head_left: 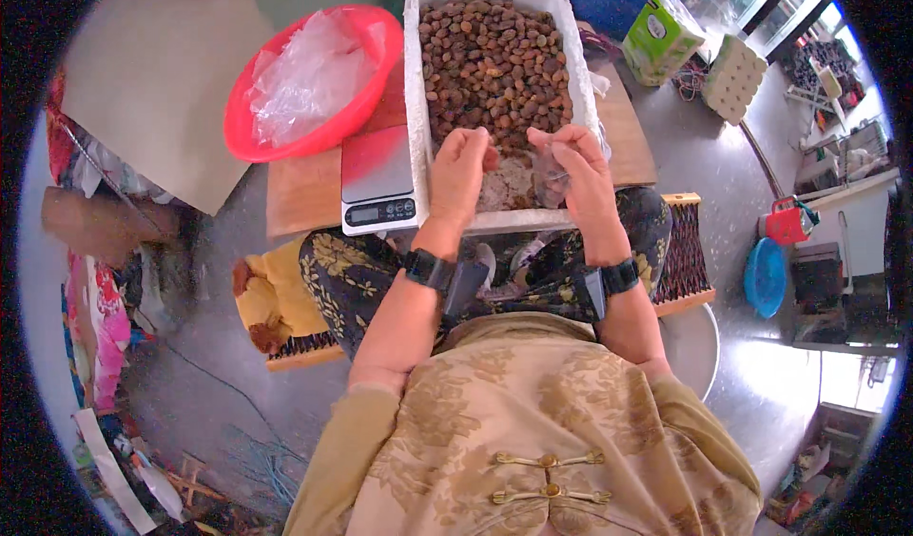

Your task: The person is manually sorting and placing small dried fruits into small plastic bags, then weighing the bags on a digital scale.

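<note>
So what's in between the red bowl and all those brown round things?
In the head view, the white box's left wall stands between the red bowl and the brown round things.

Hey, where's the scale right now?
In the head view, the scale sits left of centre at the near edge of the wooden board, just left of the white foam box and below the red bowl.

This looks like a cluttered room in a home, with pink cloth (111,331) at the left, a green pack (656,41), an egg tray (734,77), a blue basin (765,279) on the smooth grey floor (689,151) and a digital scale (378,176) on a wooden table (297,195)
</note>
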`<action>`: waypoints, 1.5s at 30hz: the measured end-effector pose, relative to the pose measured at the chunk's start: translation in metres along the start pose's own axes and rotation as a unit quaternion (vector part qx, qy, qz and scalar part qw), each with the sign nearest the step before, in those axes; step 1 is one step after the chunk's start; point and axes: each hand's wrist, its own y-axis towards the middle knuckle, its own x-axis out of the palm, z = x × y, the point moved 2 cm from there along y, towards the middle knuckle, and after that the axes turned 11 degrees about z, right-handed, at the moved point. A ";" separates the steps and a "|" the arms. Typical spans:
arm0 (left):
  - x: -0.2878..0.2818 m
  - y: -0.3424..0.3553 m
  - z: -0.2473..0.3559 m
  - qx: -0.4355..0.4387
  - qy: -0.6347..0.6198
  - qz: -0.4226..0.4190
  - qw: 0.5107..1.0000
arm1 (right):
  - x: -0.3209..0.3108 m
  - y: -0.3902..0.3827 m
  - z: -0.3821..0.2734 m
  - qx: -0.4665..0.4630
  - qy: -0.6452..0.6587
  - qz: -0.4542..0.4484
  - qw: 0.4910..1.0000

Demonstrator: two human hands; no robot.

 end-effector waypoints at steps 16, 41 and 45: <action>0.012 -0.022 0.009 0.286 0.157 -0.122 0.937 | 0.037 0.005 -0.007 0.001 0.087 -0.002 0.996; -0.012 0.015 -0.009 -0.158 -0.328 -0.101 0.926 | 0.018 -0.006 0.029 -0.129 -0.301 0.034 0.944; -0.012 0.013 -0.007 -0.140 -0.321 -0.121 0.929 | 0.025 -0.015 0.028 -0.112 -0.293 -0.002 0.949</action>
